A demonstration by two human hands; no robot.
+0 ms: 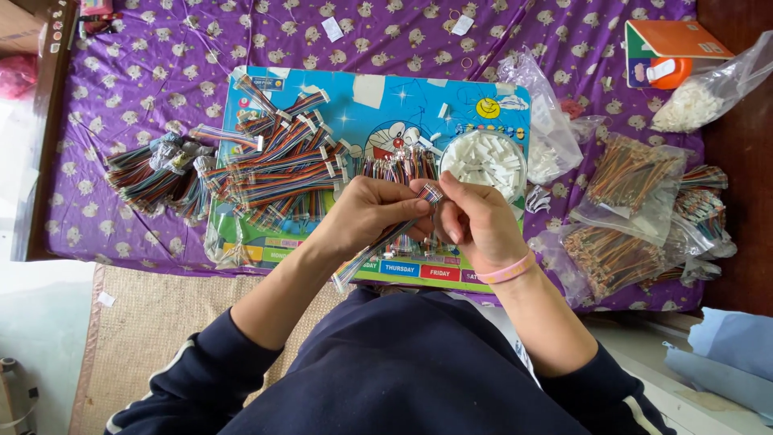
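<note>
holding a multicoloured ribbon cable in both hands over a blue cartoon-printed board, which lies on a purple patterned cloth. left hand wraps the cable's middle, fingers curled shut around it, and the cable's loose end trails down-left toward the person's lap, past the board's near edge. right hand, with a pink wristband at the wrist, meets the cable's upper tip; thumb and fingertips pressed together on the small white end there, though whether a separate piece is pinched between them cannot be told. just beyond the hands, touching distance, a round clear tub full of small white plastic connectors sits on the board. left of the tub a short upright cluster of cables, then a wide heap of finished cables with white ends spread across the board's left half. a darker bundle of cables lies off the board on the cloth, further left. to the right, several clear plastic bags of wires overlap on the cloth; another bag of white pieces at the far right corner, beside an orange-and-white object. dark blue sleeves fill the bottom of the view.
</note>
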